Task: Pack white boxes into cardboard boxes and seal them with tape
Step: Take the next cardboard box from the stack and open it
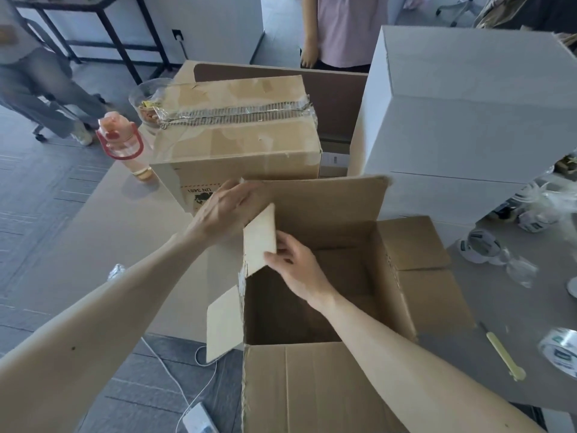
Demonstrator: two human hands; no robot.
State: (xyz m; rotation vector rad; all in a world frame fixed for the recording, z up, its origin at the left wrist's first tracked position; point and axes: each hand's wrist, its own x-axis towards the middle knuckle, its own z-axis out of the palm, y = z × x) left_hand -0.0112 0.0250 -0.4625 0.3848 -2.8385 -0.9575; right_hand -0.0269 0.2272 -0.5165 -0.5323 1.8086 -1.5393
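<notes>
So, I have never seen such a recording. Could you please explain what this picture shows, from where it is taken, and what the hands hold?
One camera, worn on a person's head, looks down at their two bare hands; there is no machine. The right hand pinches the side flap of an open cardboard box, in which nothing shows. The left hand touches its far flap. On the table stand a taped cardboard box, a stack of white boxes, tape rolls and a yellow-handled tool.
</notes>
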